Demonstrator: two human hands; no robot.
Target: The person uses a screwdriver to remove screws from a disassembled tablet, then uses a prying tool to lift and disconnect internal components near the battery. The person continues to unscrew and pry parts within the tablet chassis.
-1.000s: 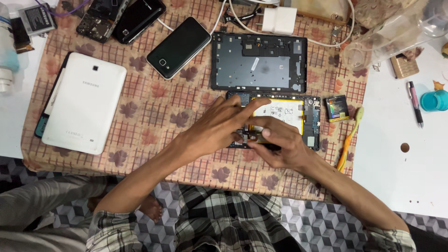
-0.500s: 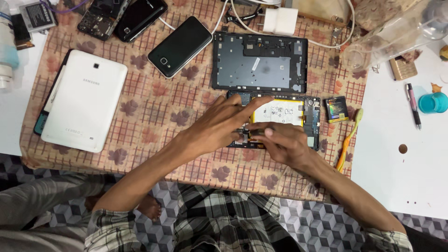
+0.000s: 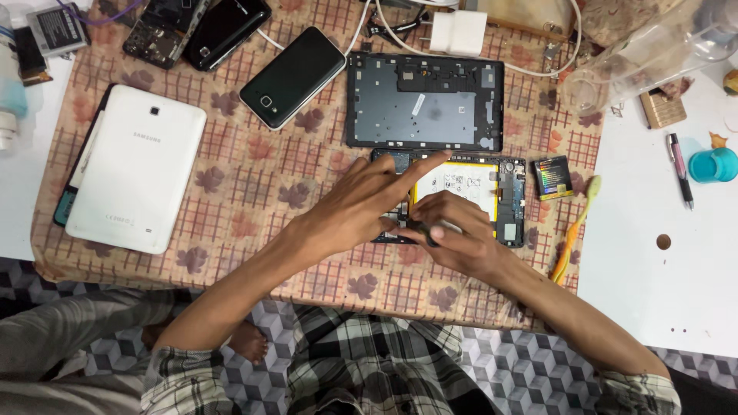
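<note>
An opened tablet (image 3: 492,192) with a white battery and exposed boards lies on the patterned cloth (image 3: 254,177). My left hand (image 3: 369,201) rests flat on its left part, fingers spread and pointing toward the battery. My right hand (image 3: 453,238) is closed around a small dark screwdriver handle (image 3: 423,229) at the tablet's lower left edge. The tablet's dark back cover (image 3: 424,101) lies just beyond it.
A white tablet (image 3: 134,169) lies at the left, and a black phone (image 3: 292,77) sits behind the middle. A white charger with cables (image 3: 457,32) is at the back. An orange toothbrush (image 3: 575,230), a small battery (image 3: 552,177), a pen (image 3: 679,167) and a teal cap (image 3: 713,164) lie right.
Both hands stay on the opened tablet. The right hand has shifted slightly on the tool, and the left fingers reach a little farther toward the battery.
</note>
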